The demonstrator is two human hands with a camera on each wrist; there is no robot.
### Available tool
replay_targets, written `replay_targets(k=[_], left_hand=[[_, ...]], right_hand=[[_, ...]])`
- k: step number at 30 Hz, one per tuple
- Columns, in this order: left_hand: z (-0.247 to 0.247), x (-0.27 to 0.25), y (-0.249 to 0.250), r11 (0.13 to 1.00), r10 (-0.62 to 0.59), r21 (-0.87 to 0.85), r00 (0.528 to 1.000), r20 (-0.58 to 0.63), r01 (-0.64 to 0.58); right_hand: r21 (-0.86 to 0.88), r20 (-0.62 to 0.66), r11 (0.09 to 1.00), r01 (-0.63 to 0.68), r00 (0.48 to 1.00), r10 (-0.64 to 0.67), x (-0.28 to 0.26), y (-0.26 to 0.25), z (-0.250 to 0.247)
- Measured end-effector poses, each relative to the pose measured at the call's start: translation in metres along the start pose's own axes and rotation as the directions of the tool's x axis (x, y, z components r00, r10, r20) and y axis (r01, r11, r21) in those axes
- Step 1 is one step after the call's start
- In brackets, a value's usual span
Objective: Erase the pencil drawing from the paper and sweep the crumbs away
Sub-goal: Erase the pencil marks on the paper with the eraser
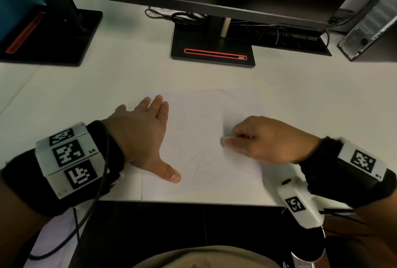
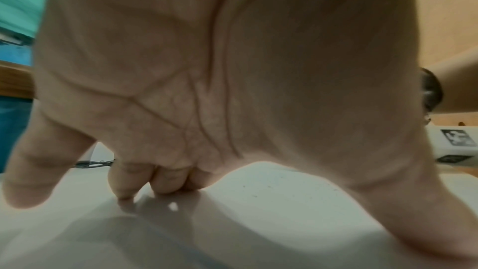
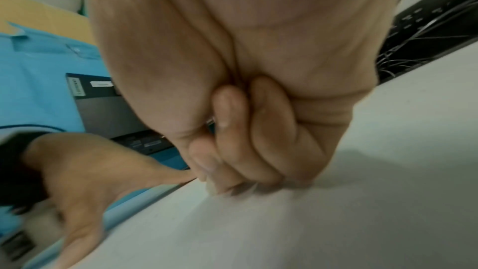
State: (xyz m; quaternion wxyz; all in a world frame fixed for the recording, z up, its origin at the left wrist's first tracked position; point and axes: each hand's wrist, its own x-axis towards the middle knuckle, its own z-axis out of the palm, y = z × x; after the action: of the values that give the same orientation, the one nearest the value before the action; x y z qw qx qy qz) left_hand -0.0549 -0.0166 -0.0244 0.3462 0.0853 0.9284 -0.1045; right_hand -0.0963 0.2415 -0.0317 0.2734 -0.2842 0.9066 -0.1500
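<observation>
A white sheet of paper (image 1: 204, 117) lies flat on the white desk (image 1: 107, 78). Faint pencil lines (image 1: 199, 166) show near its front edge, and tiny dark crumbs (image 1: 182, 135) speckle its middle. My right hand (image 1: 266, 138) pinches a small pale eraser (image 1: 225, 140) and holds it against the paper right of centre. In the right wrist view the fingers (image 3: 232, 140) are curled tight at the paper, and the eraser is hidden. My left hand (image 1: 146, 130) lies flat on the sheet's left edge, with straight fingers and the thumb spread. Its palm (image 2: 207, 69) fills the left wrist view.
A monitor stand (image 1: 212, 48) with a red-edged slot stands behind the paper. A second black stand (image 1: 53, 35) sits at the far left. Cables (image 1: 184, 17) and a computer case (image 1: 369, 16) are at the back right. The desk's front edge (image 1: 193, 202) runs just below the paper.
</observation>
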Motion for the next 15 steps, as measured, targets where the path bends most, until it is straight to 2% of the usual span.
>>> replay_targets(k=[4,8,12,15], left_hand=[[0.000,0.001,0.000,1.000,-0.001,-0.001,1.000,0.010,0.001],[0.002,0.003,-0.001,1.000,-0.005,-0.006,1.000,0.001,0.005],[0.002,0.005,-0.003,0.999,0.023,-0.026,1.000,0.013,-0.023],[0.002,0.004,-0.003,0.994,0.072,-0.087,0.997,0.019,-0.070]], right_hand=[[0.010,0.098,0.998,0.064,0.993,-0.065,-0.005,-0.010,0.011],[-0.007,-0.009,1.000,0.003,1.000,-0.003,-0.001,-0.004,0.004],[0.006,0.046,0.998,0.068,0.997,-0.068,-0.003,-0.016,0.015],[0.029,-0.006,0.999,0.033,0.999,-0.033,0.004,-0.012,0.008]])
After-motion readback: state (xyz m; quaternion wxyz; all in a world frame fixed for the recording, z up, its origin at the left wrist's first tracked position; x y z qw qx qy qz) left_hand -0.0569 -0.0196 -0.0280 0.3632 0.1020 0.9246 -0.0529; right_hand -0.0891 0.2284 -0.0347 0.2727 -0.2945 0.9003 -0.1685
